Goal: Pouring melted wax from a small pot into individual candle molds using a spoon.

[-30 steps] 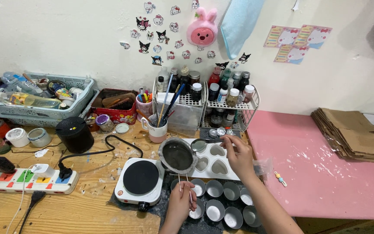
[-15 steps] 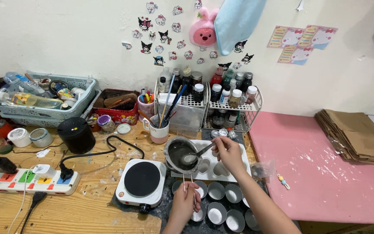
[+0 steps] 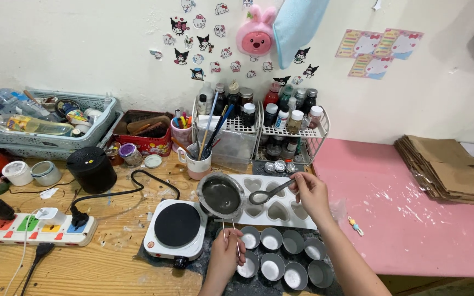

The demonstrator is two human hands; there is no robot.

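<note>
Right hand [image 3: 309,193] grips small metal melting pot [image 3: 221,195] by its handle, just right of hotplate [image 3: 176,225]; left hand [image 3: 227,255] pinches thin wick sticks [image 3: 231,235] over round tins [image 3: 272,255].

The left hand [image 3: 227,256] covers part of 1 small cup [image 3: 246,265]. Both forearms are cut off at the bottom edge. The jars [image 3: 281,148] behind the wire rack [image 3: 303,131] are too small to tell apart.

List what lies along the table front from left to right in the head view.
Power strip → white hotplate → left hand holding thin sticks → small round tins → pink table surface.
</note>
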